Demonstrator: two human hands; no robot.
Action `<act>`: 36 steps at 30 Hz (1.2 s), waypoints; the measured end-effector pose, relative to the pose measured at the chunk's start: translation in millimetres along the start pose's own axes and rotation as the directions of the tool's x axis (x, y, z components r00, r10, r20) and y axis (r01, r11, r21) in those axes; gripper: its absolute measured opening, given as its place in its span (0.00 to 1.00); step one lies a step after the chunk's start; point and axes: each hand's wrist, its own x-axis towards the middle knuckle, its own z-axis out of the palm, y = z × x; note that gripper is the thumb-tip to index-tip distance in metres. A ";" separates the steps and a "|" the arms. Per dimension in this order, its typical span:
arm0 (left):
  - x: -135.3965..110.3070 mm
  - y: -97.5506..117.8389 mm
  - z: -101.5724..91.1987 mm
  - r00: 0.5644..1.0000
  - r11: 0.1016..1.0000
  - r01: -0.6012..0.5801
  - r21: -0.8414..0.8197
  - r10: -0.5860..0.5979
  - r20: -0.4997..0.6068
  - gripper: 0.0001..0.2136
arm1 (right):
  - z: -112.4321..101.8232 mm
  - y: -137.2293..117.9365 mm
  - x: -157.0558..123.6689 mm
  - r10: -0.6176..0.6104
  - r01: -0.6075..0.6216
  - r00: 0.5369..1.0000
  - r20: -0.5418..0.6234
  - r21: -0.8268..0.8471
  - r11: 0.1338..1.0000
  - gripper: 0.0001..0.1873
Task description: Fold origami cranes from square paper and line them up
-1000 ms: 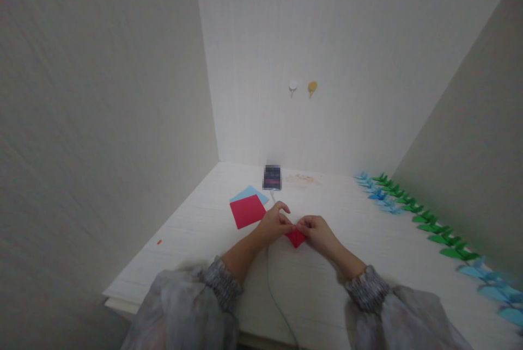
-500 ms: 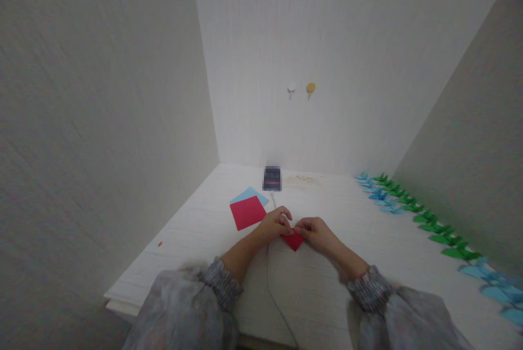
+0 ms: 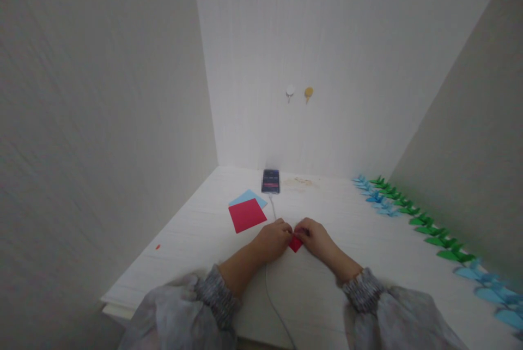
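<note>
A small folded piece of red paper (image 3: 295, 244) lies on the white table, one corner pointing toward me. At its left side my left hand (image 3: 275, 240) is closed, fingers curled together on the paper's edge. My right hand (image 3: 314, 234) pinches the paper from the right, thumb and fingertips pressed together. Both hands nearly meet over the upper part of the paper and hide it. Left of my hands, a flat red sheet (image 3: 247, 215) overlaps a light blue sheet (image 3: 250, 196).
A phone (image 3: 271, 181) with a white cable (image 3: 273, 301) stands near the back wall. Rows of green folded-paper cranes (image 3: 427, 228) and blue folded-paper cranes (image 3: 379, 198) line the right side. Two hooks, one yellow (image 3: 309, 92), are on the wall. An orange scrap (image 3: 158, 246) lies at left.
My left hand's raised fingers have curled down onto the red paper, covering more of it. My right hand stays pinched at the paper's right side. The view has shifted slightly.
</note>
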 end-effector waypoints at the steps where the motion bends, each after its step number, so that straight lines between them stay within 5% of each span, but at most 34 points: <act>1: -1.1 1.4 0.2 1.000 0.998 -0.014 0.054 0.014 0.008 0.10 | -1.7 -1.1 -2.1 -0.036 0.036 0.999 0.006 -0.017 0.999 0.08; 6: -0.2 3.0 3.2 0.996 0.961 -0.080 0.264 0.070 0.049 0.11 | -12.3 -4.5 -15.4 -0.244 0.264 0.961 0.133 -0.168 0.950 0.13; 14: 1.9 8.7 -2.4 0.996 0.925 -0.044 0.376 0.010 0.092 0.15 | -17.9 -17.8 -19.6 -0.155 0.251 0.959 0.237 -0.459 0.852 0.14; 36: 0.7 0.1 -4.6 0.998 0.983 0.053 0.178 -0.058 0.019 0.11 | -17.7 -9.4 -17.5 -0.182 0.202 0.976 0.118 -0.191 0.961 0.09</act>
